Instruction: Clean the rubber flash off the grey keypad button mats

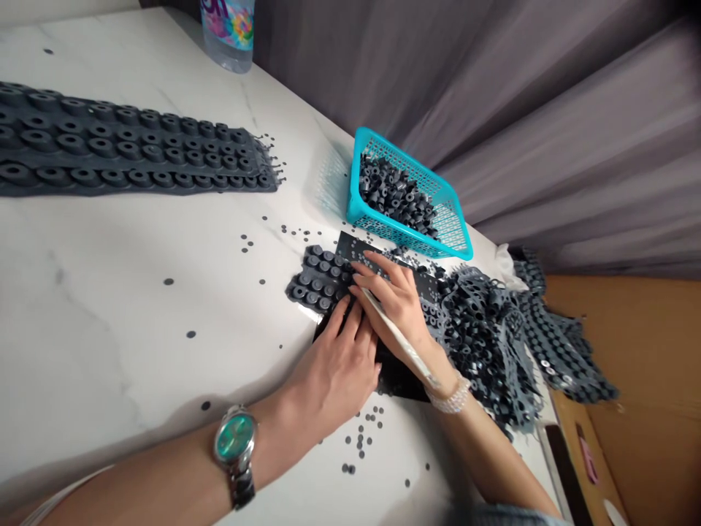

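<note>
A dark rubber strip with rows of round raised pieces (316, 280) lies partly over a black mat (402, 374). My left hand (342, 358), a watch on its wrist, rests on the strip's near side with its fingers spread. My right hand (397, 303) grips a slim white tool (402, 342) that slants back over the wrist. The tool's tip is hidden near my left fingertips, above the strip. Many small black discs (361, 437) are scattered on the table around the mat.
A blue basket (408, 235) of small black rubber parts stands behind my hands. Long ribbed rubber sheets (136, 150) lie at the left. A tangled pile of rubber scraps (487, 343) sits to the right. A bottle (228, 36) stands at the back, near a grey curtain (493, 109).
</note>
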Tool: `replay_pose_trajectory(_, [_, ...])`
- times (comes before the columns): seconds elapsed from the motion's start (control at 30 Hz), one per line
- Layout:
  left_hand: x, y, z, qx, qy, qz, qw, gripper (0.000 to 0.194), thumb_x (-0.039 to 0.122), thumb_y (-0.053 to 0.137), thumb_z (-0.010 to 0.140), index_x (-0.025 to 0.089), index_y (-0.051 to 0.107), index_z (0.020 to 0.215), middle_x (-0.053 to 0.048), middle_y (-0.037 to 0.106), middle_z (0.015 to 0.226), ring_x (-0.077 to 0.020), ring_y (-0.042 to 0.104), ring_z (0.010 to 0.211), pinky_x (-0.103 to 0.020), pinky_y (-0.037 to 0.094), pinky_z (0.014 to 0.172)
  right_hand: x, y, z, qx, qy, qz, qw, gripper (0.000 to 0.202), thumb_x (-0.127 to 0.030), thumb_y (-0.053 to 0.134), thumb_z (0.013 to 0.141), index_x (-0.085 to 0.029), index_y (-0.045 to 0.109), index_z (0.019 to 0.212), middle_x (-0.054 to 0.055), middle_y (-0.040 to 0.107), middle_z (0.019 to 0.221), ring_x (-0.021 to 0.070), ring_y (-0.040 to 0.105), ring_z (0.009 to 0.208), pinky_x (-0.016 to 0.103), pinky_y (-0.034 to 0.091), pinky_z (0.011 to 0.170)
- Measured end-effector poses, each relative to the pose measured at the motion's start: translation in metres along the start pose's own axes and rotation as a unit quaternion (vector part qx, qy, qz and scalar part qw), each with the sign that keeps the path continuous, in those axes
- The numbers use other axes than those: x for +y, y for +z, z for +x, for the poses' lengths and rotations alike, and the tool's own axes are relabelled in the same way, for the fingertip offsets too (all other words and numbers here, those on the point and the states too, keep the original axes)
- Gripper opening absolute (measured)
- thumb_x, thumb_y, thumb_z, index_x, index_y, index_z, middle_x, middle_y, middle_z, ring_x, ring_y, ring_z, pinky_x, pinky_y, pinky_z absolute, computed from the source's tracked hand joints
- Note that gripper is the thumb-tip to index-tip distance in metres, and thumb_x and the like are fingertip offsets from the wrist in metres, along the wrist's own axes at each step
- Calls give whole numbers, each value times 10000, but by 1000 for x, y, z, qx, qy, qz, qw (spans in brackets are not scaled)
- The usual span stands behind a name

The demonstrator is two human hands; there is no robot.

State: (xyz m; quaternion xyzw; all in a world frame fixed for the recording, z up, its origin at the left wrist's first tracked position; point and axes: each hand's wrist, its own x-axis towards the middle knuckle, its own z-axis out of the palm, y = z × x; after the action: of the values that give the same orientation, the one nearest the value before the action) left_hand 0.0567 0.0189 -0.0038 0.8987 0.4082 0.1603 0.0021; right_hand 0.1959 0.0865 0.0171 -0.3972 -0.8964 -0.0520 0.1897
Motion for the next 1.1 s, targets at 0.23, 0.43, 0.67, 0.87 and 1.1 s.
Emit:
replay_pose_trajectory(0.23, [1,-1,0,-12,-2,-11,1000,537,373,427,968,-9,584,1312,-232,597,1336,-381,489,1304,-520,294,1131,3,-5,5,-29,-50,-11,998,115,-168,504,976,-196,586,1053,101,717,1167,262,536,1297,409,459,909])
replay_pose_trajectory(0.43, [1,-1,-1,-4,1,-17,1000,499,348,431,966,3,614,1276,-218,575,1371,-369,504,1291,-517,330,1114,22,6,10,-19,0,-51,999,205,-134,406,994,-209,593,1035,138,669,1234,253,536,1290,426,466,935])
replay_pose_trajectory(0.67, [2,0,-2,3,-12,-12,1000,557,359,432,968,-20,519,1367,-219,538,1413,-360,471,1321,-516,300,1130,22,6,5,44,74,8,996,102,-237,532,964,-227,625,1004,100,667,1249,251,596,1230,441,509,962])
replay_pose_trajectory(0.87, [2,1,0,-3,-3,-30,1000,501,370,477,948,11,628,1265,-216,633,1294,-375,519,1272,-527,327,1112,2,1,15,8,-26,39,999,106,-206,543,964,-213,631,1024,76,719,1175,237,571,1268,405,492,924])
replay_pose_trajectory(1.1, [2,2,-1,-9,-3,-28,1000,473,381,470,951,43,672,1212,-194,667,1246,-362,543,1247,-524,361,1094,2,2,17,-28,-35,28,999,141,-211,531,968,-228,642,1053,71,726,1164,243,568,1267,414,471,932])
